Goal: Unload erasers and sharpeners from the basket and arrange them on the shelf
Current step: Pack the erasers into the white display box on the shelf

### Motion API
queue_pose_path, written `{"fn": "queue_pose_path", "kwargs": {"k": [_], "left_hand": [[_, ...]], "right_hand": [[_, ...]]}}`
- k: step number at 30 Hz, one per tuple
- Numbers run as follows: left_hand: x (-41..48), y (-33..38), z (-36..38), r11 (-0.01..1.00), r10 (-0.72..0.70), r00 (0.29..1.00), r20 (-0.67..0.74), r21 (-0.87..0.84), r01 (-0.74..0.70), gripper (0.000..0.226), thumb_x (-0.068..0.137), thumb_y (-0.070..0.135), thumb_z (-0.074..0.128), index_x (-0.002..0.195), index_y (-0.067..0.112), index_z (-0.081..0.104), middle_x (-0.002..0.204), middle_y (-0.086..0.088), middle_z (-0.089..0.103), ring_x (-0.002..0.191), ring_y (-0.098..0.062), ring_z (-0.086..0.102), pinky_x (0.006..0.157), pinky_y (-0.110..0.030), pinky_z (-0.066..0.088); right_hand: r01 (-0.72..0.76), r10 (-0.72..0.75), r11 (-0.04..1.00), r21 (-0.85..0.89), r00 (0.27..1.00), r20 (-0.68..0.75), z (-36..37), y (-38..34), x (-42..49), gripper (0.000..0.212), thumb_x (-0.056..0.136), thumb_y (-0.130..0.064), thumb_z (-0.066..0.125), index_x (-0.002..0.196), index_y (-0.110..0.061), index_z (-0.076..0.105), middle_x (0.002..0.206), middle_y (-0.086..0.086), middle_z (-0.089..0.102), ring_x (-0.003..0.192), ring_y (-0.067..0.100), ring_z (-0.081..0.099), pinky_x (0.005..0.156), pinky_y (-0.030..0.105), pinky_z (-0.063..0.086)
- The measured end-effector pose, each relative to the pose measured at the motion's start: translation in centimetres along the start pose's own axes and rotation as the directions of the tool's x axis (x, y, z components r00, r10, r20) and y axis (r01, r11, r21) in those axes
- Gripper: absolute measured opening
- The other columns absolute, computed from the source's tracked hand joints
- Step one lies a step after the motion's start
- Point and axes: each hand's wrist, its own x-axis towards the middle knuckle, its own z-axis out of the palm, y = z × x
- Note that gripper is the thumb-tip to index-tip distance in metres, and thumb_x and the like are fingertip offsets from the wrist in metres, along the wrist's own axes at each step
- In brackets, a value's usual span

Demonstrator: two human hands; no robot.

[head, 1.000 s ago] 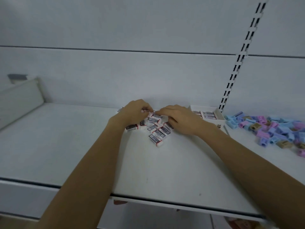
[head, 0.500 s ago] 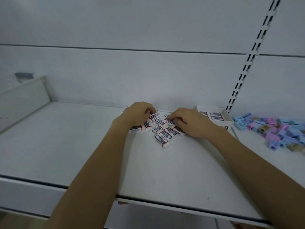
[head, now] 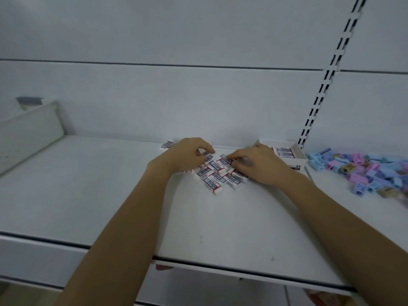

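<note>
Head: two hands [head: 187, 156] [head: 261, 167], one eraser box [head: 294, 161].

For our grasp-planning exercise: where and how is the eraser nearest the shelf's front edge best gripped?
Probably pinch the nearest eraser across its long sides from above and the front: it lies flat, slanted, near end free.

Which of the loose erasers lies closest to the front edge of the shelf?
The front eraser, at the near tip of the pile, its white end toward the camera. Every other eraser lies farther back.
</note>
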Motion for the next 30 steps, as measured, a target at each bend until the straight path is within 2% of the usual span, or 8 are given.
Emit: {"fn": "queue_pose_path", "kwargs": {"k": [3, 7, 9, 12, 14, 19, 24, 30], "left_hand": [[0.0, 0.4, -0.2, 0.997, -0.004, 1.000, 0.020, 0.073, 0.003, 0.031, 0.085, 0.008, 0.050, 0.108, 0.022, 0.066, 0.126, 0.004, 0.059, 0.093, -0.017, 0.061, 0.081, -0.022, 0.045], [0.1, 0.2, -0.7, 0.995, -0.035, 0.997, 0.069, 0.095, 0.028, 0.041, 0.084, -0.001, 0.044, 0.113, 0.020, 0.065, 0.117, -0.001, 0.062, 0.062, -0.002, 0.054, 0.052, -0.002, 0.038], [0.3, -0.1, -0.7, 0.991, -0.029, 0.998, 0.047, 0.133, 0.023, 0.045, 0.084, -0.003, 0.041, 0.115, 0.020, 0.064, 0.124, -0.001, 0.058, 0.076, -0.004, 0.056, 0.061, -0.002, 0.037], [0.4, -0.5, -0.7, 0.982, -0.030, 1.000, 0.010, 0.184, 0.027, 0.046, 0.086, -0.005, 0.037, 0.119, 0.016, 0.062, 0.130, -0.005, 0.054, 0.115, -0.019, 0.050, 0.088, -0.016, 0.033], [0.4, -0.6, -0.7, 0.978, -0.018, 1.000, 0.000, 0.208, 0.018, 0.046, 0.086, -0.005, 0.037, 0.120, 0.015, 0.061, 0.129, -0.008, 0.054, 0.119, -0.022, 0.048, 0.092, -0.020, 0.032], [0.4, -0.7, -0.7, 0.969, -0.026, 0.999, -0.018, 0.246, 0.030, 0.031, 0.091, 0.007, 0.048, 0.118, 0.011, 0.062, 0.117, -0.012, 0.058, 0.102, -0.022, 0.054, 0.080, -0.022, 0.035], [0.6, -1.0, -0.3, 0.959, 0.030, 0.998, -0.050, 0.285, -0.015, 0.026, 0.091, 0.017, 0.054, 0.115, 0.018, 0.064, 0.124, -0.004, 0.059, 0.118, -0.022, 0.048, 0.100, -0.036, 0.037], [0.4, 0.1, -0.2, 0.975, 0.026, 0.999, -0.038, 0.223, -0.017, 0.029, 0.092, 0.009, 0.049, 0.118, 0.015, 0.061, 0.115, 0.002, 0.060, 0.088, -0.014, 0.054, 0.075, -0.020, 0.036]], "right_hand": [[0.007, -0.007, 1.000, -0.015, 1.000, -0.017, 0.1, -0.1, 0.0, 0.024, 0.092, -0.023, 0.051, 0.111, -0.023, 0.065, 0.111, -0.007, 0.068, 0.103, 0.014, 0.059, 0.093, 0.025, 0.022], [-0.005, 0.005, 1.000, -0.009, 0.999, -0.050, 0.0, -0.3, 0.0, 0.025, 0.091, -0.016, 0.050, 0.111, -0.020, 0.065, 0.108, -0.005, 0.068, 0.102, 0.015, 0.059, 0.102, 0.027, 0.019], [-0.012, 0.012, 1.000, 0.006, 0.998, -0.068, 0.0, -0.3, -0.1, 0.025, 0.091, -0.015, 0.050, 0.112, -0.018, 0.064, 0.110, -0.004, 0.067, 0.104, 0.016, 0.058, 0.106, 0.027, 0.015], [-0.008, 0.008, 1.000, 0.002, 0.995, -0.103, 0.1, -0.3, -0.1, 0.027, 0.090, -0.011, 0.049, 0.112, -0.016, 0.064, 0.112, -0.002, 0.066, 0.105, 0.017, 0.057, 0.105, 0.027, 0.016], [0.007, -0.004, 1.000, 0.023, 0.988, -0.156, 0.3, -0.1, 0.1, 0.027, 0.088, -0.008, 0.049, 0.107, -0.014, 0.066, 0.106, 0.002, 0.068, 0.098, 0.021, 0.061, 0.105, 0.032, 0.022], [0.021, -0.017, 0.999, 0.026, 0.989, -0.148, 0.3, 0.0, 0.1, 0.028, 0.088, -0.007, 0.048, 0.107, -0.014, 0.066, 0.106, 0.002, 0.068, 0.099, 0.020, 0.060, 0.105, 0.034, 0.023], [0.002, 0.004, 0.999, 0.047, 0.993, -0.119, 0.1, 0.0, -0.1, 0.030, 0.091, -0.007, 0.044, 0.112, -0.017, 0.064, 0.113, 0.000, 0.065, 0.108, 0.016, 0.055, 0.108, 0.029, 0.015], [0.057, -0.044, 0.992, 0.112, 0.992, -0.115, 0.2, -0.2, -0.2, 0.026, 0.090, -0.010, 0.050, 0.111, -0.018, 0.064, 0.110, -0.004, 0.065, 0.105, 0.011, 0.056, 0.106, 0.025, 0.015]]}}
